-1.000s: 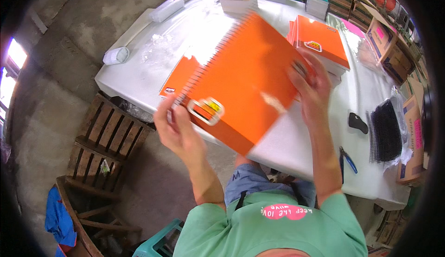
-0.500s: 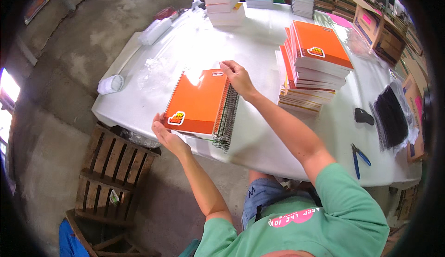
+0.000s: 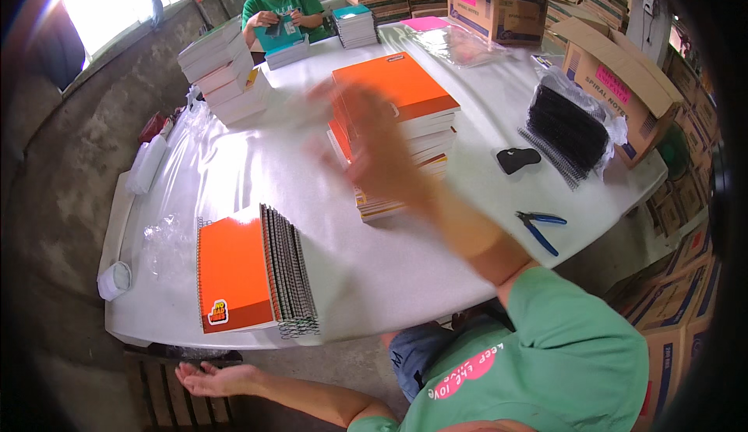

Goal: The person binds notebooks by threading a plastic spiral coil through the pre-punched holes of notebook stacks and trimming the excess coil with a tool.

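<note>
Has coiled notebooks seemingly done by the table's near edge, uncoiled-looking stack remaining, left hand empty, fingers apart, right hand too blurred to tell grip.

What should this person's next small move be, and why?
Probably to close the right hand on the top book of the right orange pile and lift it. That hand, blurred, is in front of this pile, where no coils show; the left hand is open and empty, and neither hand is on the coiled stack.
</note>
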Available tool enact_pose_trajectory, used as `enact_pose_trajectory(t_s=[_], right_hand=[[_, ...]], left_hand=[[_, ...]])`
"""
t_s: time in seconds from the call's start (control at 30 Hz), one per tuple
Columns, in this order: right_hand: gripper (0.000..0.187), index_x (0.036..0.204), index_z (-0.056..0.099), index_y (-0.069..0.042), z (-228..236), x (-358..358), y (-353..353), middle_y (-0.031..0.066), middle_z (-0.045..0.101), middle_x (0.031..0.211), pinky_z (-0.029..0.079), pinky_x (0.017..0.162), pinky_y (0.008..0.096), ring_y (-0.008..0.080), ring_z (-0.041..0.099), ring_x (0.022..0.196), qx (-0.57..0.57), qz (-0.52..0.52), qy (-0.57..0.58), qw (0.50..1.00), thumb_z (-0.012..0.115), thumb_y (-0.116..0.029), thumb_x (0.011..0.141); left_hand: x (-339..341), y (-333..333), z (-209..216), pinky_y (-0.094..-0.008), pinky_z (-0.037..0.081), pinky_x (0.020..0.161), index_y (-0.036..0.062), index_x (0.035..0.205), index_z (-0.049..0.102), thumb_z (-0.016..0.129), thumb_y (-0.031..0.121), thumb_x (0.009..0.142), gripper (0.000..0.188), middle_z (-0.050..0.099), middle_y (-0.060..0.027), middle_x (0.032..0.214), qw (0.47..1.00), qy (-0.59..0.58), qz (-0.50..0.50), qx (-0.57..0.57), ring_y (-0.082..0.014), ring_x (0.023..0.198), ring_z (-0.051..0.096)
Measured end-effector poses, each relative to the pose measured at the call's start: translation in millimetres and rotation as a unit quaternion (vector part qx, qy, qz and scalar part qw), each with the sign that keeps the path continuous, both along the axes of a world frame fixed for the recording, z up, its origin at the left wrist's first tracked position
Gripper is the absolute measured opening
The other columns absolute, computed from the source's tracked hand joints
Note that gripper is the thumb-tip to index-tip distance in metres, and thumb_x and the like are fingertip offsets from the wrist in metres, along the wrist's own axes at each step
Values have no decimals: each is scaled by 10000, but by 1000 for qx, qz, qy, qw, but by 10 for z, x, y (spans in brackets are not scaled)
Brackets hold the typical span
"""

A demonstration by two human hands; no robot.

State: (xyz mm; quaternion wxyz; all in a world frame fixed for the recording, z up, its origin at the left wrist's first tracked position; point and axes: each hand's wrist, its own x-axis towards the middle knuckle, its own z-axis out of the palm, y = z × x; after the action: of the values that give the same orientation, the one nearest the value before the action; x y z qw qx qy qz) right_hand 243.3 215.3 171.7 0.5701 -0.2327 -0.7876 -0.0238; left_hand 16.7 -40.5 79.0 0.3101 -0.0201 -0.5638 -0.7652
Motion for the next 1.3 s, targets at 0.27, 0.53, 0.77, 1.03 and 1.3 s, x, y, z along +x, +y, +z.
enact_pose_trajectory(t_s=[0.27,0.53,0.77,1.03,1.3], right_hand=[[758,1191,536,2,110,1395,1153,115,612,1007,500,756,325,191,580,938,-645,40,-68,760,709,-562,714],[395,1037,588,-9,-35,1939,1111,76,642,958,486,731,317,172,594,844,-326,24,120,937,738,-260,771],[300,1089,496,14,-935,1560,-615,108,607,985,472,789,281,113,561,896,-263,89,278,920,655,-67,847],[622,1255,474,-50,-1188,2632,-457,44,538,1185,465,848,242,111,536,1029,-509,290,225,778,786,-109,720],[345,1016,658,-21,-1764,2418,-653,57,687,885,499,758,305,118,613,798,-593,263,38,760,786,-95,705]], left_hand=[[1136,290,528,-385,370,966,21,1211,389,454,293,897,421,436,-149,1229,923,379,-53,39,-287,1234,396],[2624,1156,226,-375,346,963,56,1381,267,625,83,782,698,424,-115,1290,748,34,-660,70,-213,1213,403],[2986,1524,-45,-389,407,986,80,1304,430,590,114,895,441,530,-57,1262,572,-241,-754,214,-207,1174,496],[2157,1135,-496,-315,470,833,38,1066,602,717,37,778,311,644,-49,996,664,-56,-737,-111,-148,908,596],[2137,1025,-956,-321,437,848,63,1138,562,766,79,731,456,598,-46,1017,635,-69,-752,-164,-150,929,558]])
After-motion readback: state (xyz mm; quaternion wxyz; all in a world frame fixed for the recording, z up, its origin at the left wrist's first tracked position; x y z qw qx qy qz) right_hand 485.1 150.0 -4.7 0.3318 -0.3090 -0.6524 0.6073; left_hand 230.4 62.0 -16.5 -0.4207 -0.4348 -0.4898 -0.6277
